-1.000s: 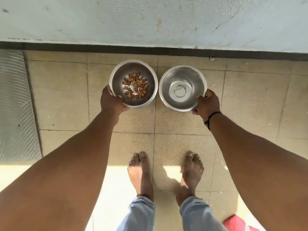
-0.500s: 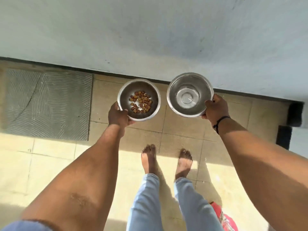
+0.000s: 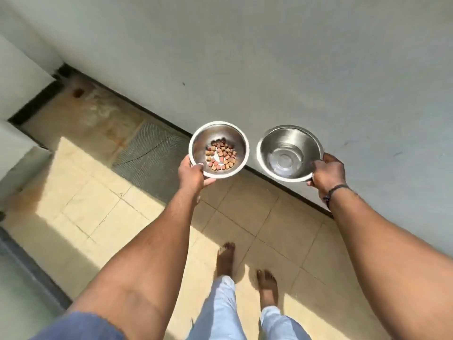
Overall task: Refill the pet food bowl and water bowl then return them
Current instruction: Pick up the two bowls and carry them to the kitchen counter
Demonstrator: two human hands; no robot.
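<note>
Head view: two steel bowls held up side by side, apart, in front of the pale wall. Left of the wall's dark skirting, food bowl with brown kibble in its bottom, gripped at the near rim by left hand, thumb hooked inside. Right, against the wall, water bowl, pinched at its rim by right hand. Below the wall, tiled floor, grey mat, bare feet.
</note>
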